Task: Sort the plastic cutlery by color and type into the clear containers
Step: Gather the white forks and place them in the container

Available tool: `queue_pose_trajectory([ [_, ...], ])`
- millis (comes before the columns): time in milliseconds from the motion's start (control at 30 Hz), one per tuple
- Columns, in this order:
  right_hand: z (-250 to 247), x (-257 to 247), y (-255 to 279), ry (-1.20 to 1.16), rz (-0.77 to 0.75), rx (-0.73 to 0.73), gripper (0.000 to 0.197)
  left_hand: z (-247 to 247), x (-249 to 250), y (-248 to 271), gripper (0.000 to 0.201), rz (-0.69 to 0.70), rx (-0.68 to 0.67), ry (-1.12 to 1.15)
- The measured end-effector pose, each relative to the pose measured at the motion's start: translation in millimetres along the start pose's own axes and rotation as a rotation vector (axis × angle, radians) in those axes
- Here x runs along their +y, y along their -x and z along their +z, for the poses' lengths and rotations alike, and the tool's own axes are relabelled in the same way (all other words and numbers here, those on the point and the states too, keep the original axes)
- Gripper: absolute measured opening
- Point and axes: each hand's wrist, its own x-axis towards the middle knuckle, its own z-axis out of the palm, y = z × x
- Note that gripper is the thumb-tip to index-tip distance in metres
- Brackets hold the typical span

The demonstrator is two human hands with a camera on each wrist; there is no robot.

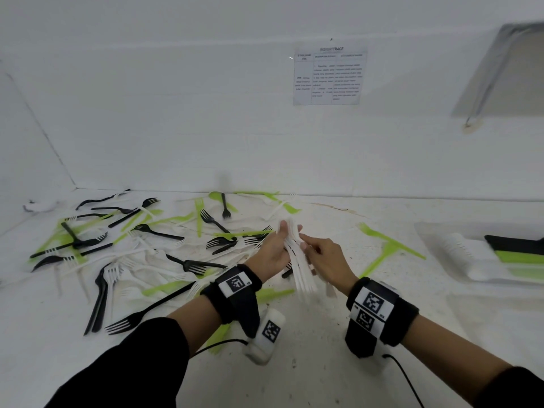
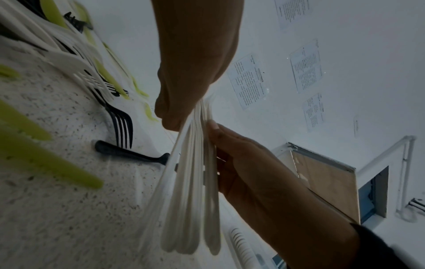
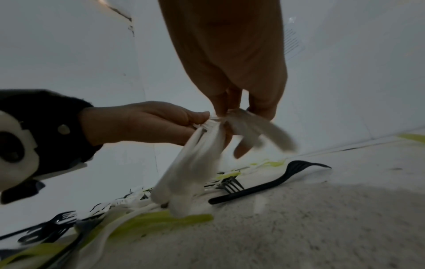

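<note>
Two hands meet above the middle of the bench (image 1: 382,334), both forearms reaching forward from the near edge. Left hand (image 1: 272,250): palm turned inward and up, fingers curled round a bundle of white cutlery (image 1: 297,260); grip closed on the bundle near its upper end, thumb on the near side. From the left wrist view the handles (image 2: 190,209) fan downward out of the hand, rounded ends lowest. Right hand (image 1: 323,260): back of hand up, fingertips (image 1: 304,245) pinching the same bundle from the right, so its grip is also on the white pieces. Bundle is motion-blurred; whether forks or other types, cannot tell. It hangs clear of the bench.

Each wrist carries a black strap with a white square-code tag (image 1: 235,284); a cable runs from each unit.

Loose cutlery (image 1: 123,254), black, white and green, lies scattered over the left and far part of the bench, mostly forks where tines are legible. Two green pieces (image 1: 388,248) lie crossed to the right of the hands. At the far right, a clear container (image 1: 441,260) holds white, black and green stacks side by side.

Writing: a printed sheet (image 1: 329,76) on the wall, header reads roughly "INSIGHTTRACE"; table text below too small to read.
</note>
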Motion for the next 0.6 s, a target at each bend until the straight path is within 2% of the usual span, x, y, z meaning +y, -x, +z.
queue_pose_trajectory([
  [133, 3, -8, 1, 0.054, -0.044, -0.032, 0.034, 1, -3, -3, 0.035, 0.044, 0.006, 0.001],
  [267, 3, -6, 6, -0.106, 0.095, -0.031, 0.025, 1, -7, -7, 0.045, 0.077, -0.017, -0.048],
  [367, 4, 2, 3, -0.203, 0.250, -0.094, 0.044, 0, -8, -7, 0.056, 0.084, -0.056, -0.107],
  [433, 5, 3, 4, -0.238, 0.280, -0.171, 0.048, -1, -9, -5, 0.059, 0.070, -0.086, -0.137],
  [600, 4, -5, 10, -0.280, 0.250, -0.182, 0.030, 1, -6, -4, 0.056, 0.069, -0.159, -0.334],
])
